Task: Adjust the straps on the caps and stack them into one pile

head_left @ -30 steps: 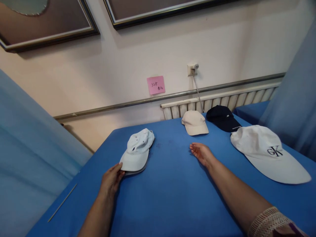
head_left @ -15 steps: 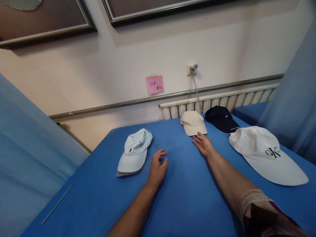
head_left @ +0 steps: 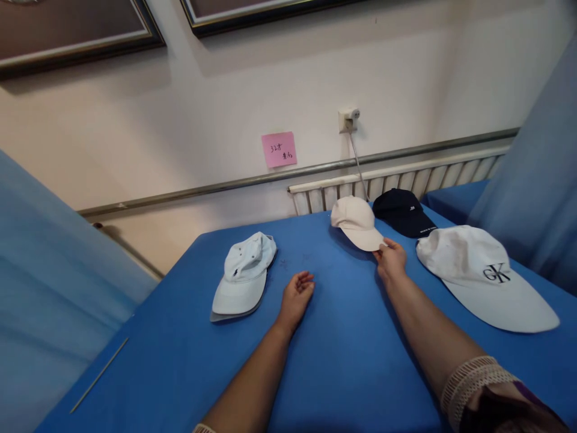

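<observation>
A cream baseball cap (head_left: 354, 216) is near the far edge of the blue-covered table (head_left: 347, 355). My right hand (head_left: 391, 257) pinches the front of its brim between thumb and fingers, and the cap is turned with its brim to the right. Over the middle of the table, my left hand (head_left: 296, 296) holds nothing; its fingers are loosely bent and apart from the thumb. To its left sits a pale blue cap (head_left: 243, 273), stacked on a darker cap whose grey brim edge peeks out beneath.
A navy cap (head_left: 401, 211) lies beyond my right hand, and a large white cap (head_left: 478, 276) with black letters is nearer on the right. A thin stick (head_left: 99, 376) rests at the left edge. Blue curtains (head_left: 49, 288) hang on both sides; a radiator (head_left: 315, 198) stands behind.
My right hand has taken hold of the cream cap's brim and swung it to the right, lifting it slightly. The left hand has shifted a little to the right.
</observation>
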### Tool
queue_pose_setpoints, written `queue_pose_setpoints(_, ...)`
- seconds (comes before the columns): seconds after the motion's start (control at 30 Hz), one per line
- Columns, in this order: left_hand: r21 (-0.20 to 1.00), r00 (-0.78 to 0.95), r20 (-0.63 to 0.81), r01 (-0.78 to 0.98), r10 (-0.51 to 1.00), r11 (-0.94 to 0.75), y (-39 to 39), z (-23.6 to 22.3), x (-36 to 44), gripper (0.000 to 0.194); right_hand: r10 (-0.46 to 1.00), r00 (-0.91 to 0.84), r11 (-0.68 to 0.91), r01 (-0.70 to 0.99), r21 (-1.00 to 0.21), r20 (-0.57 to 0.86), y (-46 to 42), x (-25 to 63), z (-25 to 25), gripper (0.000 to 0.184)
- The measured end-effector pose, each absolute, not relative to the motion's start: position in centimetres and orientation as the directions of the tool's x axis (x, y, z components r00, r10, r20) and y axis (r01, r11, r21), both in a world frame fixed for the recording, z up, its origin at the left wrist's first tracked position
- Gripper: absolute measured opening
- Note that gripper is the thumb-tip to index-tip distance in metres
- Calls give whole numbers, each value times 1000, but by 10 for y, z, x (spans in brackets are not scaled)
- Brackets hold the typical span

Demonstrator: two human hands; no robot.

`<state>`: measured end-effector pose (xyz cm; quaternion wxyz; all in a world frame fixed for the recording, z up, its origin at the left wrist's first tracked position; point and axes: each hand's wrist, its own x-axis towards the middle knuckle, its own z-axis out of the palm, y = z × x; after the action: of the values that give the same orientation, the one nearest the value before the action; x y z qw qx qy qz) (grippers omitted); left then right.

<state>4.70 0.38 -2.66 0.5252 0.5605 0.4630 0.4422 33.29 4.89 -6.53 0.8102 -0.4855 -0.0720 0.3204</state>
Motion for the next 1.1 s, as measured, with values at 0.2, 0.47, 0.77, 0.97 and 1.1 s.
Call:
queue_pose_setpoints(0.2, 874, 226, -195, -401, 954, 274, 7, -12, 32, 38, 723, 660, 206, -489, -848, -205, 40, 319, -58, 27)
queue_pose_setpoints(0.47, 837, 364, -182, -430, 913, 338, 5, -6, 23, 41, 690, 709, 111, -307, -945, -149, 37, 317, -58, 23)
queue_pose_setpoints(0.77, 841, 175, -226, -461, 958, 282, 7, -10, 29, 42, 620, 689, 249, 280, -927, 375, -6, 287, -4, 29)
queue_pose_setpoints(0.97, 852, 156, -243, -438, 958, 287, 5, -9, 30, 36, 805, -355, 590, 399, -701, 476, -75, 211, 4, 33)
queue_pose_setpoints(1.1, 871, 165, -250, -392, 954, 296, 6, -14, 26, 34, 884, -211, 464, 507, -726, 418, -55, 214, -16, 32)
